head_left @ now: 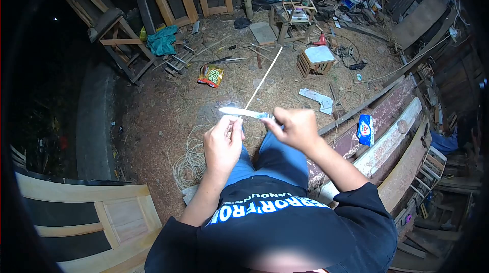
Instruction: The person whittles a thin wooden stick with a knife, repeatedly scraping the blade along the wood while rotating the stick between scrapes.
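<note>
A knife [238, 112] with a bright blade lies level in front of my lap, its tip toward the left. My right hand [295, 126] is closed around its handle. Just below the blade, my left hand [223, 140] is closed on a long thin pale stick [264, 76], which runs away from me toward the upper right. The blade crosses the stick's near end close to my left fingertips. Where exactly the edge meets the stick is too small to tell.
A coil of cane strips [190, 167] lies left of my legs. Wooden beams [389, 138] run along the right, with a blue packet [365, 130] on them. Ahead are a yellow snack bag [210, 76], a slatted wooden box [316, 61] and a red tool [320, 40].
</note>
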A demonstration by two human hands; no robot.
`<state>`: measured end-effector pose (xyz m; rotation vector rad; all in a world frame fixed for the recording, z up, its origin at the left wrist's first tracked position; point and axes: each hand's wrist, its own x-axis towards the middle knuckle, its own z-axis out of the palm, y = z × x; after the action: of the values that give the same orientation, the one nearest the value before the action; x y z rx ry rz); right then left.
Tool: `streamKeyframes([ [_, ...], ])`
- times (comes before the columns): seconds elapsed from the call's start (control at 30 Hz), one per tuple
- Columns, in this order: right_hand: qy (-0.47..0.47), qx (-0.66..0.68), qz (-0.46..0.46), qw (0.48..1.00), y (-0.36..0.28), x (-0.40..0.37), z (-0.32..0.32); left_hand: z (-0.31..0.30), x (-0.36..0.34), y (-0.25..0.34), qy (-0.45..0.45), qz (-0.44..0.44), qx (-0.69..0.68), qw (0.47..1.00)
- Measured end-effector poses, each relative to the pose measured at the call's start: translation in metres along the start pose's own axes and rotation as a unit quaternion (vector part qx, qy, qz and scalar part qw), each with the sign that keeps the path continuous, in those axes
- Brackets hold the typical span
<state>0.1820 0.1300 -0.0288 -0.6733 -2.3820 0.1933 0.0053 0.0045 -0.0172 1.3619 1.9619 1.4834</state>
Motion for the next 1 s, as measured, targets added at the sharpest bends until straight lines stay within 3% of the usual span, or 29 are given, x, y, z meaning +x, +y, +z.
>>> streamKeyframes([
  [0.27, 0.006, -0.012, -0.007, 1.0, 0.017, 0.008, 0.001, 0.008, 0.0, -0.009, 0.002, 0.022, 0.022, 1.0],
  [0.33, 0.018, -0.02, 0.034, 0.999, 0.02, 0.012, 0.003, 0.008, 0.0, -0.005, 0.003, 0.015, 0.034, 0.999],
  [0.43, -0.026, -0.011, 0.001, 1.0, 0.009, 0.006, -0.001, 0.008, 0.001, -0.004, 0.005, 0.031, 0.05, 0.998],
  [0.57, 0.027, -0.039, 0.081, 0.996, 0.044, 0.013, 0.0, 0.008, -0.009, -0.004, -0.008, 0.027, 0.058, 0.998],
  [0.67, -0.001, -0.006, 0.002, 1.0, 0.025, 0.003, -0.003, 0.004, -0.01, -0.002, -0.013, 0.04, 0.057, 0.998],
  [0.73, 0.009, -0.01, 0.113, 0.993, 0.051, 0.009, -0.001, -0.001, -0.012, 0.001, -0.02, 0.045, 0.064, 0.997],
  [0.77, 0.013, -0.02, 0.115, 0.993, 0.06, 0.007, 0.001, -0.002, -0.014, 0.002, -0.022, 0.045, 0.071, 0.996],
  [0.9, -0.005, 0.004, 0.011, 1.0, 0.041, 0.001, -0.003, -0.004, -0.015, 0.003, -0.028, 0.042, 0.064, 0.997],
  [1.0, 0.032, -0.024, 0.133, 0.99, 0.086, 0.01, -0.001, -0.008, -0.018, 0.004, -0.034, 0.045, 0.085, 0.995],
])
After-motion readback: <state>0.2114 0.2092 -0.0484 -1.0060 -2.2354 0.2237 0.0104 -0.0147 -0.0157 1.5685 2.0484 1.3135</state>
